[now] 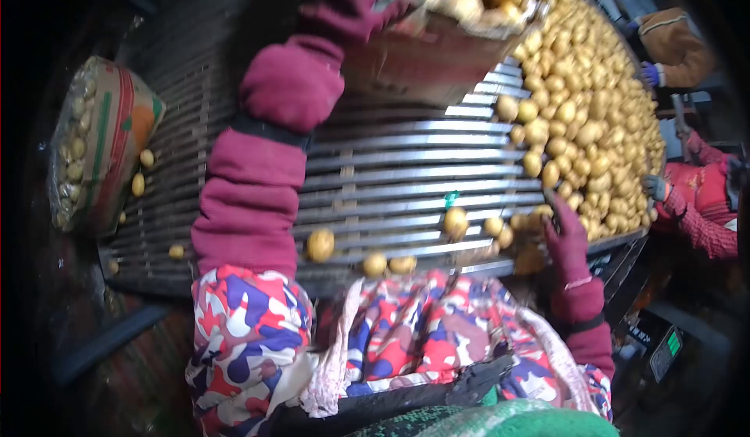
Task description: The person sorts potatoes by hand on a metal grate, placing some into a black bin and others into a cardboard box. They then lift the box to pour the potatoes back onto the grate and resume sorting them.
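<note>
My left maroon-gloved hand (361, 3) at brown cardboard box (426, 60) over grey metal slats (375, 196); grip can't tell. Right maroon-gloved hand (566, 238), fingers parted, beside round yellow potatoes (590, 144). Tipping box could spill topmost potatoes.

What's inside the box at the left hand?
Potatoes show at the top of the cardboard box. Its walls and those potatoes hide what lies deeper; the frame cuts off the far part.

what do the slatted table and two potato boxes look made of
Slatted table: probably metal, smooth and glossy, judging by bright glints along its bars. Left box: likely matte cardboard, brown with printed stripes; its shiny, see-through covering looks like plastic film. Upper box: brown, probably cardboard too, though blurred.
</note>
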A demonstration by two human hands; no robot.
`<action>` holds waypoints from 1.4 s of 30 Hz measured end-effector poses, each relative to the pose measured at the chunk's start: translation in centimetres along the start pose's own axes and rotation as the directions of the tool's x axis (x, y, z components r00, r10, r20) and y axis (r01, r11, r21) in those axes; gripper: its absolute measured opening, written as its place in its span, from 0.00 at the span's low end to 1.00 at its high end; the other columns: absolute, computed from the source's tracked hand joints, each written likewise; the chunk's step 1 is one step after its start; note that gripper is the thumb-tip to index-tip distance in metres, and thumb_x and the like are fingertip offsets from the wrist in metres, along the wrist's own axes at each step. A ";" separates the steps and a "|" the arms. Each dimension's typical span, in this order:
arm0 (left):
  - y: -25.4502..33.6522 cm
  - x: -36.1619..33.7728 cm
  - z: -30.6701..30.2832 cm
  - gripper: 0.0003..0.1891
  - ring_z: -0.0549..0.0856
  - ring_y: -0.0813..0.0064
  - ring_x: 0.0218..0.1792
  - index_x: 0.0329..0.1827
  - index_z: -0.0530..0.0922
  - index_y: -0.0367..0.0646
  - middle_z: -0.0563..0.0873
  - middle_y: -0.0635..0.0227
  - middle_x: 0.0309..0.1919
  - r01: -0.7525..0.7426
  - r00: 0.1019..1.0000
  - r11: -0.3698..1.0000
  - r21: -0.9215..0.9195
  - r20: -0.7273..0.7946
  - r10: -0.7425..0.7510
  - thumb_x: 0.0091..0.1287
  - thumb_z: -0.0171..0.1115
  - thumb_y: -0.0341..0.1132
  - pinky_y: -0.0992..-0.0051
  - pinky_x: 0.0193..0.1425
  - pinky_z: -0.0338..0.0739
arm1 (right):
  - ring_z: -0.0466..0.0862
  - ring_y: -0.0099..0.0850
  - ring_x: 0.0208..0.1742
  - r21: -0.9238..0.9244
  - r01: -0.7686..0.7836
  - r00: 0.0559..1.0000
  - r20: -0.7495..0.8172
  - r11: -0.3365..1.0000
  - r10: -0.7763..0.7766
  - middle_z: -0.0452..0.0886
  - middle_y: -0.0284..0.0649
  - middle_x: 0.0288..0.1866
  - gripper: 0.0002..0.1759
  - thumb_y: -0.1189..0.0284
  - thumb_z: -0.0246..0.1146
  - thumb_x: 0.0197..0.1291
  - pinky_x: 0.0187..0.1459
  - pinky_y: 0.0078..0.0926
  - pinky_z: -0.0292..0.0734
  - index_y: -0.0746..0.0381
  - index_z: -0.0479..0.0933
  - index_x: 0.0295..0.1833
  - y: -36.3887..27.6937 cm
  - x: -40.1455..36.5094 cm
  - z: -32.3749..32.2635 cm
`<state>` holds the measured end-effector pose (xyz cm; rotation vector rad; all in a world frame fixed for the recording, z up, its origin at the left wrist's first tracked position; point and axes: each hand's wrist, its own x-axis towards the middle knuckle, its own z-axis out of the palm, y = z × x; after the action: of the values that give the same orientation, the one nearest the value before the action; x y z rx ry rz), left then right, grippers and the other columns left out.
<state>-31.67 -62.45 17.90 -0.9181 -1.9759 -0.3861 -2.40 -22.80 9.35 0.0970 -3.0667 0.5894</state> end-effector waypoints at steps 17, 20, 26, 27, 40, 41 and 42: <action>-3.1 -1.3 1.7 0.20 0.86 0.49 0.46 0.51 0.86 0.44 0.85 0.49 0.50 0.305 0.930 0.948 0.092 0.184 -0.318 0.57 0.73 0.44 0.56 0.53 0.81 | 0.75 0.56 0.65 0.006 -0.148 0.986 0.078 0.989 0.147 0.73 0.57 0.66 0.41 0.60 0.71 0.54 0.65 0.47 0.71 0.61 0.66 0.73 5.5 -4.5 3.3; -2.7 -1.9 2.8 0.20 0.87 0.50 0.46 0.49 0.86 0.45 0.87 0.51 0.49 0.316 0.941 0.932 0.177 0.071 -0.332 0.56 0.74 0.45 0.56 0.53 0.81 | 0.77 0.50 0.66 0.475 -0.318 0.939 0.275 0.820 0.205 0.73 0.55 0.68 0.36 0.60 0.69 0.60 0.66 0.42 0.72 0.61 0.68 0.72 5.8 3.3 -1.0; 0.7 1.6 2.0 0.20 0.88 0.56 0.41 0.48 0.87 0.51 0.90 0.62 0.43 0.463 0.846 0.810 0.361 0.093 -0.525 0.57 0.71 0.51 0.58 0.48 0.82 | 0.76 0.50 0.65 0.255 0.645 0.720 -0.520 0.720 -0.460 0.76 0.49 0.64 0.29 0.66 0.67 0.60 0.66 0.42 0.71 0.59 0.72 0.67 -2.6 26.4 -8.9; 2.0 1.8 1.7 0.20 0.88 0.55 0.39 0.48 0.87 0.50 0.90 0.62 0.40 0.452 0.849 0.810 0.375 0.097 -0.519 0.57 0.72 0.50 0.58 0.46 0.81 | 0.76 0.50 0.64 0.225 0.750 0.631 -0.529 0.622 -0.568 0.77 0.49 0.63 0.27 0.64 0.67 0.60 0.65 0.42 0.71 0.59 0.74 0.64 -4.9 28.5 -9.0; 18.1 11.7 5.4 0.17 0.84 0.63 0.32 0.53 0.84 0.45 0.84 0.66 0.31 0.058 0.901 0.912 0.405 0.373 -0.223 0.65 0.64 0.42 0.63 0.38 0.76 | 0.74 0.48 0.66 0.345 0.697 0.696 -0.537 0.628 -0.477 0.76 0.47 0.65 0.28 0.70 0.64 0.53 0.66 0.47 0.67 0.56 0.76 0.63 7.9 25.4 0.0; 19.7 12.5 6.7 0.17 0.84 0.64 0.30 0.52 0.84 0.45 0.83 0.67 0.29 0.015 0.899 0.925 0.379 0.400 -0.179 0.65 0.64 0.43 0.63 0.36 0.76 | 0.74 0.48 0.66 0.339 0.686 0.703 -0.538 0.644 -0.465 0.76 0.47 0.65 0.28 0.70 0.64 0.53 0.66 0.47 0.67 0.56 0.76 0.63 9.6 24.7 0.9; 21.5 13.2 7.6 0.17 0.83 0.65 0.29 0.52 0.84 0.46 0.82 0.68 0.27 -0.045 0.900 0.938 0.342 0.421 -0.110 0.64 0.64 0.43 0.63 0.34 0.75 | 0.74 0.49 0.66 0.421 0.638 0.758 -0.493 0.645 -0.428 0.76 0.48 0.64 0.28 0.72 0.64 0.53 0.66 0.46 0.68 0.56 0.76 0.63 11.1 23.8 1.6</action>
<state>-24.75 -37.53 22.89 -0.7877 -2.3695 0.1708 -26.84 -14.46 4.43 0.8002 -2.2193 1.2701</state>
